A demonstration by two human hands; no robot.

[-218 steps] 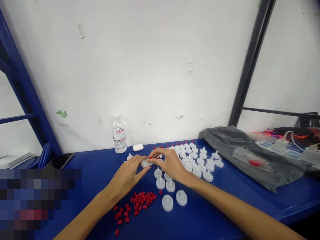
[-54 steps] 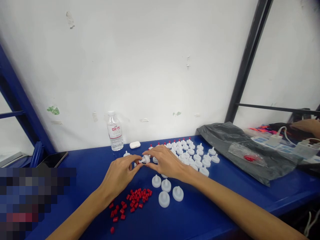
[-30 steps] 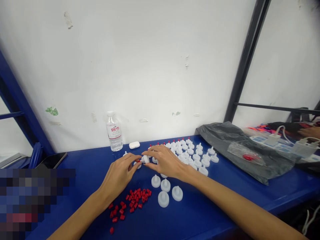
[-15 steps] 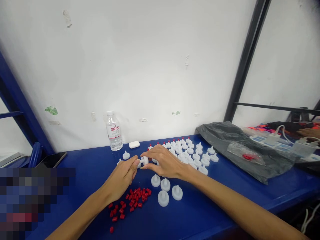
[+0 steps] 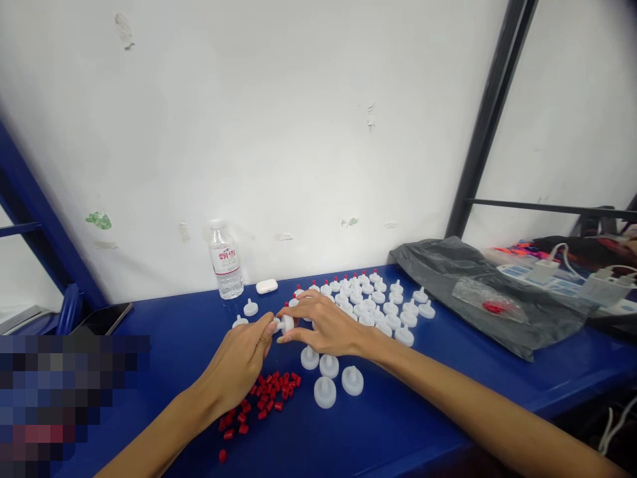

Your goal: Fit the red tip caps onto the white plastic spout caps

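Observation:
My left hand [image 5: 237,362] and my right hand [image 5: 324,324] meet over the blue table [image 5: 398,425]. Both pinch one small white cap with a spout [image 5: 285,324], which lies on its side between the fingertips. Whether a red tip sits on it I cannot tell. A pile of small red tips [image 5: 263,395] lies just below my left hand. Three loose white caps [image 5: 328,378] stand under my right wrist. Rows of white caps [image 5: 378,305], some with red tips, stand behind my right hand.
A water bottle [image 5: 225,260] and a white earbud case [image 5: 267,286] stand by the wall. A phone [image 5: 102,318] lies at the left. A grey plastic bag [image 5: 478,299] with a clear pouch of red tips lies at the right, next to power strips [image 5: 562,282].
Both hands stay together on the white cap, shifting slightly toward me. The left hand has drawn back over the red pile. Another person's hand at the far right has gone.

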